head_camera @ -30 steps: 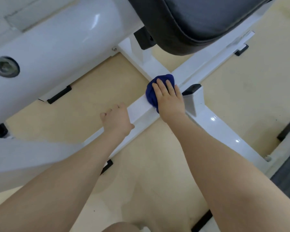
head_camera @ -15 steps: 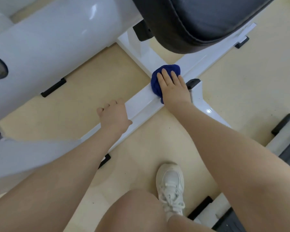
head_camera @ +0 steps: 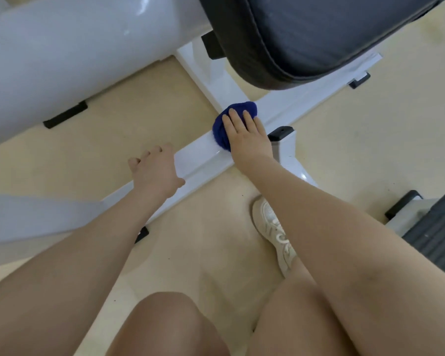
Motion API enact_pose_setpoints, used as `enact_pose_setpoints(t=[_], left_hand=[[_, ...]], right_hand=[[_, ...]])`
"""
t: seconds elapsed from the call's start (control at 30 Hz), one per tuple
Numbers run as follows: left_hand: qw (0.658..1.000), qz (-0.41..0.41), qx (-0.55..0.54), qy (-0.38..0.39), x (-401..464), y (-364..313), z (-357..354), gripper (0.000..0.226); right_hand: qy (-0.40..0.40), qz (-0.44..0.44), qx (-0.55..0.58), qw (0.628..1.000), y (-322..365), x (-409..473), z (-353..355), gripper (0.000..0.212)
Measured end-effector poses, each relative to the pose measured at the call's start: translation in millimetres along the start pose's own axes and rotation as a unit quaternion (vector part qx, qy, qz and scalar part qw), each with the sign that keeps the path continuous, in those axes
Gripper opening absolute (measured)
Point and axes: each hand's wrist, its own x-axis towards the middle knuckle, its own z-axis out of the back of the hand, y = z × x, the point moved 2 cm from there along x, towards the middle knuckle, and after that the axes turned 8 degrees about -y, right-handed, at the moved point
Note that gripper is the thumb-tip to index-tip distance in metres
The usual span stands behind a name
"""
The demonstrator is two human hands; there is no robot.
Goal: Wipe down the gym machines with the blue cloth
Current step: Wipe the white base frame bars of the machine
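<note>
**Blue cloth pressed flat on the white frame junction**

Blue and bunched into a pad, the blue cloth (head_camera: 231, 124) sits on the white floor frame (head_camera: 201, 158) of the machine, right where the long floor bar meets the bar that runs up under the seat. From my feed, the right hand (head_camera: 247, 134) lies on top of the cloth with its fingers straight and slightly spread, palm down, pressing it onto the metal; the cloth shows past the fingertips and along the hand's left side. The thumb is out of my sight.

The left hand (head_camera: 156, 170) rests on the same bar, nearer me and apart from the cloth, with a bare stretch of white metal between the two hands. Its fingers curl over the far edge of the bar and the thumb lies against the near edge, so it grips the frame.

Above the cloth hangs the black padded seat (head_camera: 319, 34), and to the left a large white housing (head_camera: 75, 52) fills the upper corner. A short white post with a black cap (head_camera: 280, 131) stands just right of the right wrist. Black rubber feet (head_camera: 65, 115) show beneath the white parts on the beige floor (head_camera: 100, 150).

Lower down I see a white sneaker (head_camera: 272, 227) planted on the floor below the right forearm, and a bare knee (head_camera: 165, 325) at the bottom edge.
</note>
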Motion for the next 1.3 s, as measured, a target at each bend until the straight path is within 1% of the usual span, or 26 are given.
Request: enact_pose_setpoints(t=[0.1, 0.17, 0.2, 0.23, 0.3, 0.37, 0.43, 0.5, 0.6, 0.67, 0.73, 0.8, 0.9, 0.97, 1.0, 1.07, 1.13, 1.2, 1.23, 1.27, 1.3], left_hand=[[1.000, 0.008, -0.002, -0.006, -1, -1, -2, 0.054], [1.000, 0.021, 0.011, -0.013, -3, -4, -2, 0.053], [0.999, 0.028, 0.024, -0.014, -4, -5, -3, 0.052], [0.999, 0.032, 0.040, -0.014, -5, -7, -3, 0.051], [0.997, 0.034, 0.071, -0.016, -6, -12, -3, 0.052], [0.996, 0.040, 0.076, -0.021, -6, -20, -3, 0.062], [0.998, 0.020, 0.047, -0.030, -6, -37, -1, 0.083], [0.999, -0.011, -0.009, -0.046, -3, -61, 3, 0.091], [0.994, -0.065, -0.064, -0.066, 4, -98, 5, 0.086], [0.990, -0.096, -0.067, -0.076, 11, -116, 5, 0.084], [0.990, -0.104, -0.056, -0.077, 20, -131, 7, 0.084], [0.991, -0.095, -0.048, -0.078, 30, -141, 11, 0.083], [0.994, -0.080, -0.035, -0.072, 44, -150, 14, 0.078], [0.996, -0.068, -0.022, -0.061, 52, -156, 15, 0.077], [0.997, -0.056, -0.024, -0.053, 57, -160, 15, 0.077], [0.999, -0.031, -0.032, -0.032, 67, -170, 11, 0.075], [0.998, -0.020, -0.035, -0.043, 76, -178, 5, 0.061], [0.997, -0.014, -0.021, -0.074, 82, -182, 2, 0.045], [0.997, -0.016, -0.007, -0.080, 83, -182, 2, 0.043], [0.997, -0.019, 0.007, -0.076, 84, -180, 3, 0.046], [0.997, -0.020, 0.018, -0.067, 85, -179, 4, 0.052]], right_hand=[[-0.003, 0.121, 0.008, 0.993, 18, -9, -8, 0.070], [-0.015, 0.166, -0.005, 0.986, 6, -4, -14, 0.071], [-0.016, 0.162, -0.013, 0.987, -6, 1, -16, 0.073], [-0.018, 0.133, -0.008, 0.991, -21, 6, -14, 0.075], [-0.027, 0.042, 0.014, 0.999, -56, 14, -13, 0.081], [-0.028, -0.003, 0.031, 0.999, -74, 20, -12, 0.085], [-0.038, -0.011, 0.051, 0.998, -66, 20, -12, 0.078], [-0.047, 0.019, 0.067, 0.996, -55, 19, -13, 0.070], [-0.045, 0.100, 0.070, 0.992, -69, 22, -14, 0.067], [-0.040, 0.100, 0.076, 0.991, -91, 30, -14, 0.075], [-0.035, 0.080, 0.104, 0.991, -109, 36, -14, 0.081], [-0.034, 0.055, 0.126, 0.990, -128, 42, -15, 0.080], [-0.061, -0.045, 0.111, 0.991, -176, 54, -11, 0.081], [-0.072, -0.082, 0.088, 0.990, -196, 60, -9, 0.075], [-0.075, -0.072, 0.087, 0.991, -194, 59, -8, 0.071], [-0.077, -0.003, 0.101, 0.992, -166, 49, -9, 0.068], [-0.070, 0.093, 0.110, 0.987, -134, 33, -16, 0.069], [-0.064, 0.155, 0.103, 0.980, -132, 31, -19, 0.071], [-0.063, 0.161, 0.096, 0.980, -144, 37, -18, 0.075], [-0.058, 0.144, 0.091, 0.984, -157, 44, -17, 0.081], [-0.055, 0.106, 0.091, 0.989, -171, 49, -17, 0.086]])
